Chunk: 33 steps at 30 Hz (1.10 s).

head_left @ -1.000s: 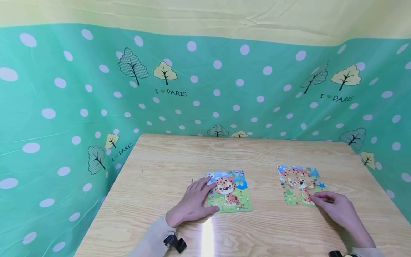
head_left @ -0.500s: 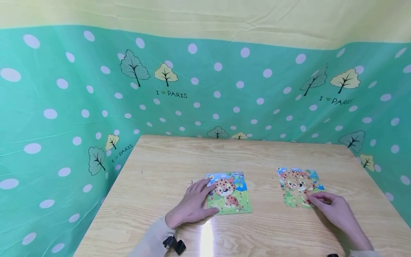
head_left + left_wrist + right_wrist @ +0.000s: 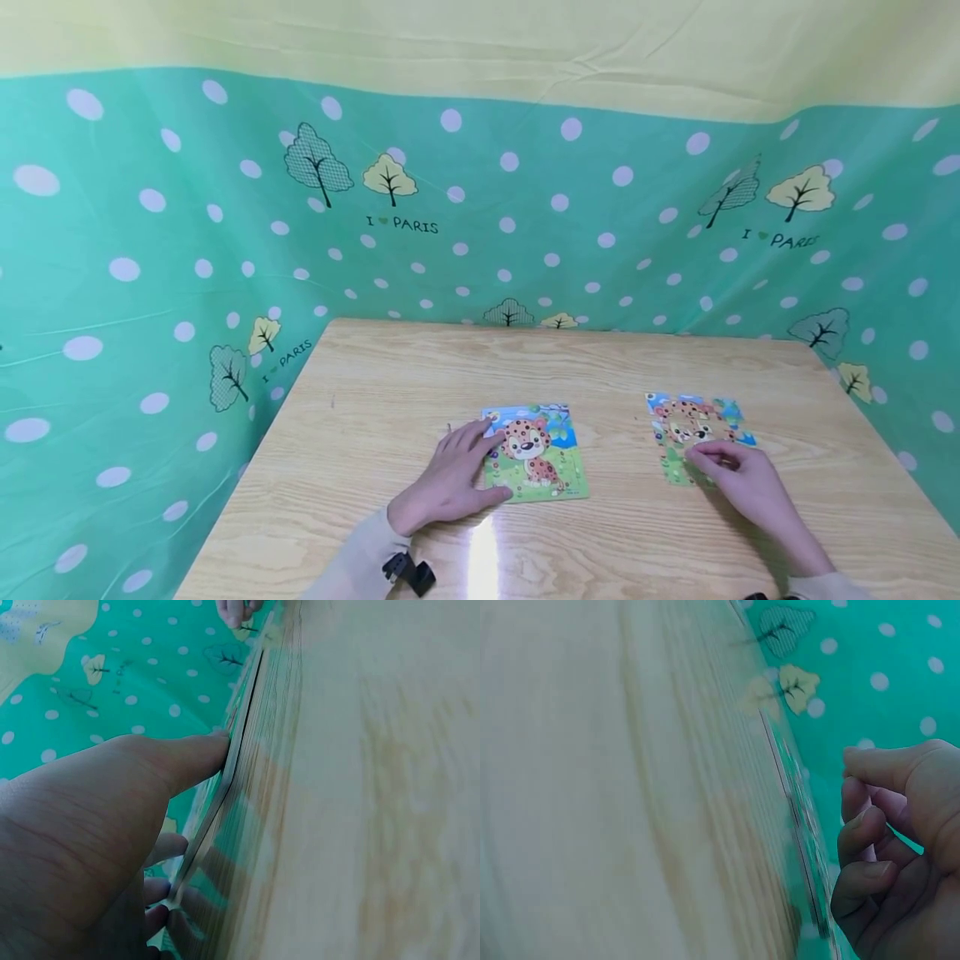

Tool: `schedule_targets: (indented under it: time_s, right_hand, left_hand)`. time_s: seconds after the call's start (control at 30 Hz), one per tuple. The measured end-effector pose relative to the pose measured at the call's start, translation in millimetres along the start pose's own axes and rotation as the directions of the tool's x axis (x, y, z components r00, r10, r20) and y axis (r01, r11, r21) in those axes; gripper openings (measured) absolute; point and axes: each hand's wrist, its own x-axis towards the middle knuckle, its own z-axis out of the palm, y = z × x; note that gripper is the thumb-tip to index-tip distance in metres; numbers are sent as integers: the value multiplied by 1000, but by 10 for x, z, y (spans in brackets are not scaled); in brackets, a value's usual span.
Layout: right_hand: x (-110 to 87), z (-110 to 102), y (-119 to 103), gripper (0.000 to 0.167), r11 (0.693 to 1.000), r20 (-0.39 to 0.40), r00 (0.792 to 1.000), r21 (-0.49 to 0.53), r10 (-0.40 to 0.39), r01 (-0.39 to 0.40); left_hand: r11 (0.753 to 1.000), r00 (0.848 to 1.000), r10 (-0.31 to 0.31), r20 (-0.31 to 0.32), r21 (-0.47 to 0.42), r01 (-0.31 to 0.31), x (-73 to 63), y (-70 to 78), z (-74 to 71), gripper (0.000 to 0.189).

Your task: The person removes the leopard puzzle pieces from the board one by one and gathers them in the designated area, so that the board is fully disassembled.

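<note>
My left hand (image 3: 450,475) rests with its fingers spread over the left side of a square leopard picture board (image 3: 543,467). The thumb lies at the near edge; in the left wrist view the thumb (image 3: 199,757) and fingertips touch the board's rim (image 3: 217,802). To the right lies a leopard jigsaw puzzle (image 3: 675,417), its pieces loosely joined with small gaps and a ragged right edge. Over its near part is my right hand (image 3: 738,483), hiding some pieces. Its fingers are curled and thumb meets forefinger; no piece shows between them in the right wrist view.
Board and jigsaw lie apart on a wood-grain table (image 3: 412,367). A green dotted cloth (image 3: 540,183) hangs behind the table and along its sides. Each wrist carries a dark strap, with the left strap (image 3: 408,573) near the table's front.
My right hand has moved left across the jigsaw, from its lower right toward its lower middle. My left hand stays on the picture board. The head view has tilted up slightly.
</note>
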Motion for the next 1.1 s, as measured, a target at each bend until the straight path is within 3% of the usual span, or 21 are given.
schedule_targets:
  time_s: [0.47, 0.7, 1.1]
  right_hand:
    - [20, 321, -371, 27, 993, 85, 994, 99, -67, 59]
    - [14, 437, -574, 19, 983, 136, 984, 154, -118, 96]
    - [74, 713, -734, 9, 966, 193, 956, 178, -219, 185]
  left_hand:
    - [1000, 1000, -16, 5, 12, 16, 1, 8, -6, 88]
    - [1000, 1000, -27, 6, 10, 27, 7, 15, -16, 89]
    - [999, 999, -31, 13, 7, 31, -3, 24, -21, 88]
